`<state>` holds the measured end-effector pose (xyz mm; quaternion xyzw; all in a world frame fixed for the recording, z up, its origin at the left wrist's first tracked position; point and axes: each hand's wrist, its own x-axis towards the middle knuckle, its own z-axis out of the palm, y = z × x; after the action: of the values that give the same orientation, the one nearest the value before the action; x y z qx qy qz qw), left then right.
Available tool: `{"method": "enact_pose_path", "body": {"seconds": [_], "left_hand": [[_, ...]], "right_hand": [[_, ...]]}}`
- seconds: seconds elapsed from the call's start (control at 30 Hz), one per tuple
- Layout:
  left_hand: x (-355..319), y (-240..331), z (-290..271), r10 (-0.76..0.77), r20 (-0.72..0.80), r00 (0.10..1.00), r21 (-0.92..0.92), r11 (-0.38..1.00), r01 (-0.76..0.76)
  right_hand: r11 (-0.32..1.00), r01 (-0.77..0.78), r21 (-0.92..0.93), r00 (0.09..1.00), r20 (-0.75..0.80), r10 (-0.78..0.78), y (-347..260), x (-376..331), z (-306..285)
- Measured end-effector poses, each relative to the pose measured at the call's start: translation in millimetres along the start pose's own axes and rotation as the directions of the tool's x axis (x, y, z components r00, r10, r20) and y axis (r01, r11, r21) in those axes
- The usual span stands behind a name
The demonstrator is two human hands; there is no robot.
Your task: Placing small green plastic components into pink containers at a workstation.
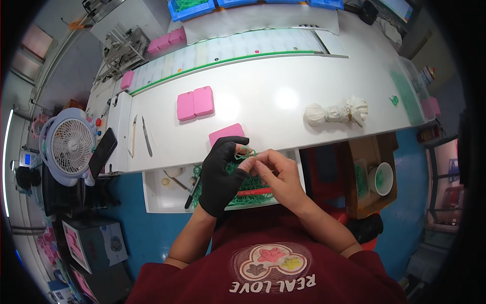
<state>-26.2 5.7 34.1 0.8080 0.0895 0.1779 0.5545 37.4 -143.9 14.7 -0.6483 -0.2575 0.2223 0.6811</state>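
Note:
Above the table's front edge, my left hand point(220, 177), in a black glove with bare thumb and fingertip, pinches a small green openwork piece point(246, 152). My bare right hand point(280, 178) meets it there, thumb and forefinger closed at the piece's right side. Fingers partly cover the piece, so its full shape is hidden. Just beyond the left hand lies a pink block point(226, 131). Below both hands, an open white drawer point(153, 198) holds many tangled green pieces point(234, 198), a red stick-like object point(254, 192) and a dark pen-like tool point(192, 191).
Two pink blocks point(195, 104) lie farther back on the white table point(263, 91). At left are slim hand tools point(146, 136), a phone point(103, 153) and a fan point(71, 144). A tied white cloth bundle point(335, 112) lies right, before a clear bin point(409, 96). A white cup point(383, 179) stands lower right.

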Motion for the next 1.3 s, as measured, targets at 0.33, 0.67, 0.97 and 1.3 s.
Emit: {"method": "enact_pose_path", "body": {"seconds": [0.33, 0.67, 0.97, 1.3], "left_hand": [[0.1, -6.3, 2.0, 0.008, -0.041, 0.999, -0.050, 0.999, -0.010], [-3.2, -6.8, 2.3, -0.136, -0.030, 0.990, -0.129, 0.983, 0.131], [2.1, -5.1, -13.9, 0.055, -0.154, 0.987, 0.216, 0.976, -0.021], [20.2, -27.1, -9.1, 0.190, 0.321, 0.928, 0.736, 0.567, -0.371]], "right_hand": [[0.998, -0.059, 0.021, 0.998, 0.005, 0.059, -2.1, -1.0, 1.8], [0.997, -0.061, 0.046, 0.992, -0.111, 0.066, -1.1, -0.9, 1.7], [0.988, -0.038, -0.152, 0.967, -0.253, -0.001, -8.2, 2.8, -4.4], [0.985, 0.045, -0.166, 0.928, -0.359, -0.103, -3.7, 1.7, -26.5]]}}
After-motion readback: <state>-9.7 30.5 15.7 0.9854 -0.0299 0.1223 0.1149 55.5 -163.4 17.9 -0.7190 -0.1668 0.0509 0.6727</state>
